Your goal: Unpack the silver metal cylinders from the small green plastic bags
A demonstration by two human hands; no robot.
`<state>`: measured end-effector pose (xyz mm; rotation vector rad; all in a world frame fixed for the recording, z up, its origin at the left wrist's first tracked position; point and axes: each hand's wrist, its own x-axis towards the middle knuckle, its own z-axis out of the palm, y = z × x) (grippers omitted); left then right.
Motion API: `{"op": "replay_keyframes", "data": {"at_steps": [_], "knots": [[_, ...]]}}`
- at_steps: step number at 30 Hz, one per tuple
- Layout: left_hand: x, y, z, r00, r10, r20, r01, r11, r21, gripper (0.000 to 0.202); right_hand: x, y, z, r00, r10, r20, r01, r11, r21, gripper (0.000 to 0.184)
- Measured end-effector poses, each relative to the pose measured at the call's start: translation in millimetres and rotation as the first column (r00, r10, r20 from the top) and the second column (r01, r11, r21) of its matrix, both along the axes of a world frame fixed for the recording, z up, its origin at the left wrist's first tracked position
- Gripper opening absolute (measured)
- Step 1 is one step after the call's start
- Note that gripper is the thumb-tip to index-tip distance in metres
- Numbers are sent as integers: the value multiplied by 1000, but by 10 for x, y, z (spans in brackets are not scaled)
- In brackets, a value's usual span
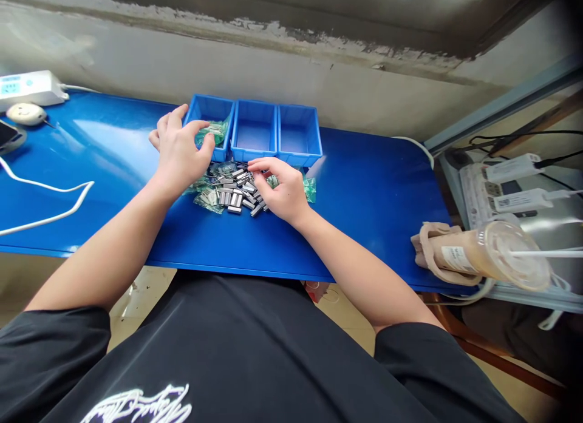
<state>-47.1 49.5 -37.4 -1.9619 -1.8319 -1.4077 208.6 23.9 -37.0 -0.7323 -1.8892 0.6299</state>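
Note:
My left hand (180,144) is at the left blue bin (210,101), its thumb and index finger apart beside a green-tinted clear bag (217,130) of small parts inside it. My right hand (285,189) rests over the right side of a pile of small metal blocks (234,198), fingers bent and thumb close to the index finger. Anything between those fingertips is too small to make out. Small clear packets (209,199) lie at the pile's left edge, and a green packet (310,189) shows past my right hand.
A middle bin (255,128) and a right bin (299,131) adjoin the left one on the blue table (364,216). A white cable (50,183) lies at left. A drink cup (483,253) in a cardboard holder (430,241) stands at the right edge.

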Motion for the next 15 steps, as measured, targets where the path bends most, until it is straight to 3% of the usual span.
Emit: {"op": "replay_keyframes", "data": {"at_steps": [2, 5, 8, 10, 12, 15], "knots": [[33, -154, 143, 996, -76, -45, 76, 997, 11, 29, 5, 10, 6, 1000, -7, -11, 7, 1000, -5, 20], [42, -617, 315, 963, -233, -138, 232, 972, -29, 25, 10, 36, 15, 999, -25, -38, 25, 1000, -19, 19], [-178, -1231, 296, 832, -409, -374, 391, 911, -127, 20, 3, 59, 21, 997, -51, -50, 50, 999, -17, 19], [-492, -1600, 231, 808, -375, -455, 315, 927, -205, 22, -11, 61, 26, 996, -61, -58, 60, 998, -11, 20], [-889, -1861, 210, 852, -216, -478, 76, 952, -295, 30, -30, 54, 32, 996, -60, -68, 60, 998, -7, 20], [-1499, -2019, 336, 872, 11, -490, -154, 955, -252, 32, -57, 38, 39, 997, -45, -68, 45, 999, -2, 20]]}}
